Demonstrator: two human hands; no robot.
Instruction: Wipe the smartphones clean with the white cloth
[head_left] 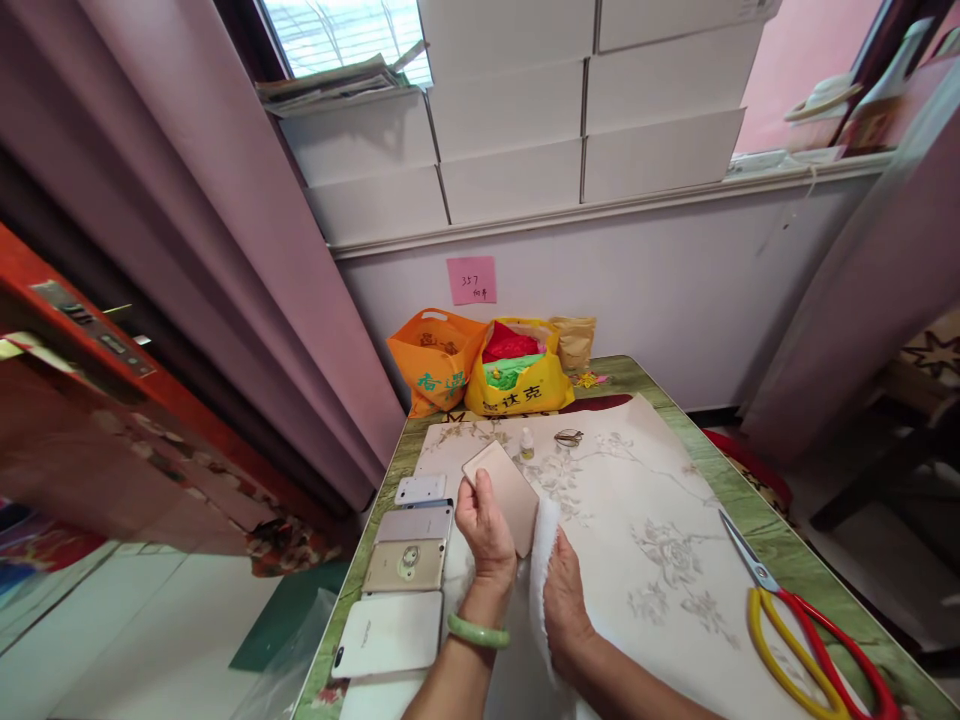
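My left hand (486,525), with a green bangle (478,632) on its wrist, is closed around a pinkish-gold smartphone (510,490). The phone is tilted above the table, its plain flat side facing up. In my right hand (566,595) is a white fluffy cloth (543,560), pressed against the phone's right edge. Left of my hands lies a column of several phones: a small white one (421,489), a silver one (416,525), a gold one with a round ring (386,567) and a large white one (390,634).
Red-and-yellow scissors (796,640) lie at the right. A small white bottle (527,444) and a pair of glasses (568,438) sit beyond my hands. An orange bag (431,350), a stuffed yellow bag (525,398) and a brown paper pouch (576,340) stand at the table's back.
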